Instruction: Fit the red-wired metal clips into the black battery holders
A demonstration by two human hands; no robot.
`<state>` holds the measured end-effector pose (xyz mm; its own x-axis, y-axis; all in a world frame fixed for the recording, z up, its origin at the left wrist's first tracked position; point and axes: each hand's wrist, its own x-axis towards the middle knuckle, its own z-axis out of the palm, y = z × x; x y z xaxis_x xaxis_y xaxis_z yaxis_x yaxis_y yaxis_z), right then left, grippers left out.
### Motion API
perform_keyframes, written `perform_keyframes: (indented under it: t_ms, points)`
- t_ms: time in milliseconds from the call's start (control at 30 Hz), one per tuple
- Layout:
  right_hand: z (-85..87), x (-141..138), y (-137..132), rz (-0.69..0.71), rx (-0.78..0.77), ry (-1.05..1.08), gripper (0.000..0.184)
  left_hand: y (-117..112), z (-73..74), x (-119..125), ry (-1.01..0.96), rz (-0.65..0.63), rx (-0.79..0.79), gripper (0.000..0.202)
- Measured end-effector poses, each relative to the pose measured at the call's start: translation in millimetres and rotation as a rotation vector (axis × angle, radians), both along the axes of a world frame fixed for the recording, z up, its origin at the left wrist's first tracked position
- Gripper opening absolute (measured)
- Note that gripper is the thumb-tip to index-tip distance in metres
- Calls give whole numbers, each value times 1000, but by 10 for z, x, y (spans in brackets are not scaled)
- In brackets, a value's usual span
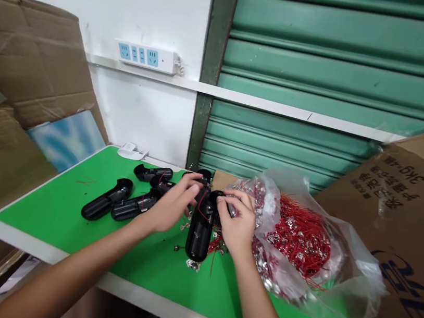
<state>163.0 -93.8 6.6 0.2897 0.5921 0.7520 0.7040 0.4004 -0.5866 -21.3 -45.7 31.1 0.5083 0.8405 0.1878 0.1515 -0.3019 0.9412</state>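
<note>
My right hand grips the curved upper end of a black plastic housing, thumb and fingers closed on its rim. The housing's rounded end points down toward me, above the green tabletop. My left hand is at the housing's upper left side, its fingers bent together near a thin red wire. What those fingertips pinch is too small to make out. Small metal pieces with red wires lie beneath and around the housing.
Several similar black housings lie to the left on the green tabletop. At the right, a clear plastic bag holds many red wires with metal ends. Cardboard boxes flank the table; a power strip is on the wall.
</note>
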Motion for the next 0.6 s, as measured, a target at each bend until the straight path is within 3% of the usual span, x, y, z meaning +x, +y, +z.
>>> perform_keyframes:
  t_ms: [67,133,167,267,333,400,467,600]
  points:
    - [24,13,-15,15,5,67,17,40,42,233,-14,-194,-180,63]
    - [36,45,-33,63,-43,166,13,85,6,410,-75,-265,-251,64]
    - [43,69,-45,109,-90,240,15,105,-32,465,-146,-241,-277,63]
    - [81,150,-99,357,-334,510,52,145,-165,493,-442,-53,-278,56]
    - [124,189,-135,560,-562,660,57,153,-223,430,-619,67,-209,49]
    - [167,203,-155,672,-705,804,56,146,-236,351,-717,101,-181,42]
    - [194,199,-148,640,-681,935,52,133,-214,291,-753,53,-273,38]
    - [182,193,-88,485,-552,1062,45,98,-156,264,-686,-144,-620,32]
